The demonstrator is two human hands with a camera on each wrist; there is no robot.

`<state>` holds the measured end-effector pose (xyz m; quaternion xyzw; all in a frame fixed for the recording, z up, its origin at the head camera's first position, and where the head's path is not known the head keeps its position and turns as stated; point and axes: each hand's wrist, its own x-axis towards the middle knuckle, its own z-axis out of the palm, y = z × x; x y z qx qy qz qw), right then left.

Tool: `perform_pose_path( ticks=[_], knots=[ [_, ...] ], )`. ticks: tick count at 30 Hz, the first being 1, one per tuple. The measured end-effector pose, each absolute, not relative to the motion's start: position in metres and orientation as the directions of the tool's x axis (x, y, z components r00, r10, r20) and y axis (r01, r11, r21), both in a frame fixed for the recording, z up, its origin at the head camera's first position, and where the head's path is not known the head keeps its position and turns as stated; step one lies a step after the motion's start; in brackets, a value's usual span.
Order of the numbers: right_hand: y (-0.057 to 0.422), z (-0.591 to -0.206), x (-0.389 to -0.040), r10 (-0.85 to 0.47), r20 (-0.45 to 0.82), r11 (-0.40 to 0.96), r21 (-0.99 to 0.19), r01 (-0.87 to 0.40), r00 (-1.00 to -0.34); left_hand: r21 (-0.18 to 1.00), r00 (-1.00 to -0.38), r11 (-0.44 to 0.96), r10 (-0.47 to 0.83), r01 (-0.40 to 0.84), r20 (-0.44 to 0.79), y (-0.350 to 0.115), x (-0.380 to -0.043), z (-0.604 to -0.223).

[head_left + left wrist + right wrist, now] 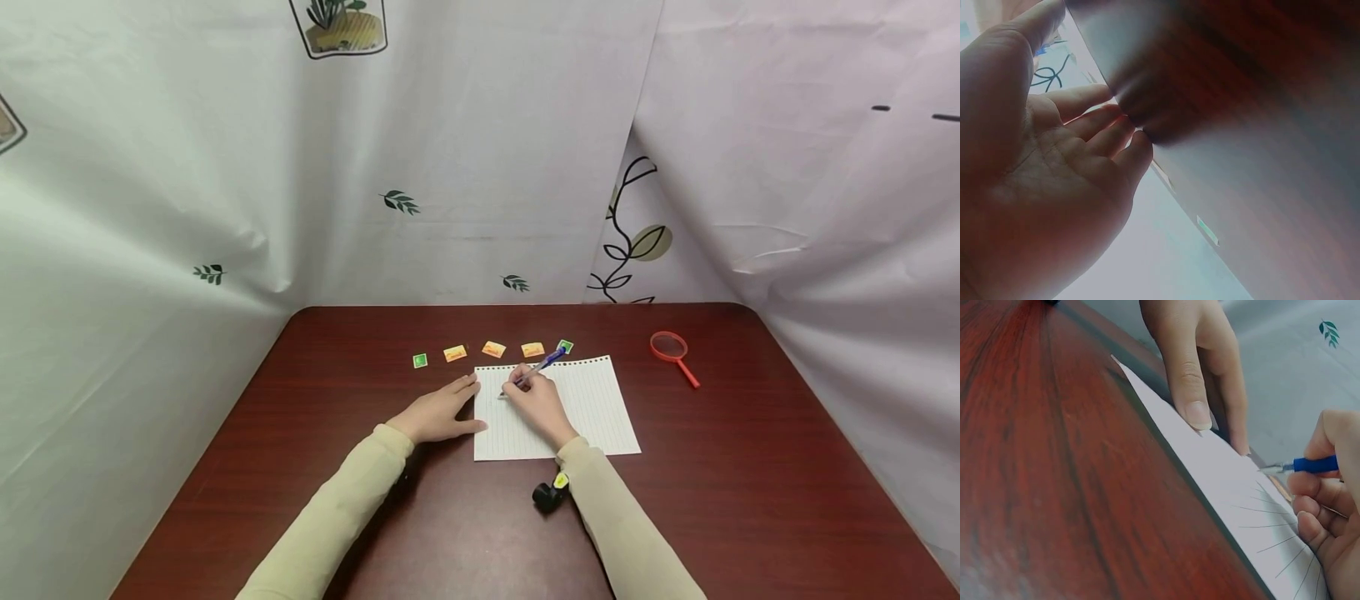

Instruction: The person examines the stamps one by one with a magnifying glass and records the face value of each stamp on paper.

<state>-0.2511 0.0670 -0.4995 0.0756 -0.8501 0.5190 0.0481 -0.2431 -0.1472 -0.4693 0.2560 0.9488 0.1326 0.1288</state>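
Note:
A sheet of lined paper [592, 408] with punched holes along its far edge lies on the dark red wooden table. My right hand [538, 405] pinches a blue pen [551, 358], its tip down at the upper left part of the sheet. In the right wrist view the metal pen tip and blue grip [1316, 464] show between thumb and fingers. My left hand [442, 412] rests at the sheet's left edge, fingers extended, thumb and fingertips on the paper. Its palm [1054, 169] faces the camera in the left wrist view.
Beyond the sheet runs a row of small cards: a green one [420, 361], orange ones [493, 349] and another green one partly behind the pen. A red magnifying glass [678, 357] lies at the right. A black wrist camera [547, 497] hangs below my right sleeve.

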Motion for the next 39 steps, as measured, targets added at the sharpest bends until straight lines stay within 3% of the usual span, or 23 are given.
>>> perform_pose_path(
  ticks=[39],
  knots=[
    [0.0667, -0.5016, -0.2504, -0.081, 0.162, 0.442, -0.878, -0.181, -0.984, 0.317, -0.83, 0.831, 0.527, 0.457, -0.183, -0.1487, -0.2433, -0.4688]
  ],
)
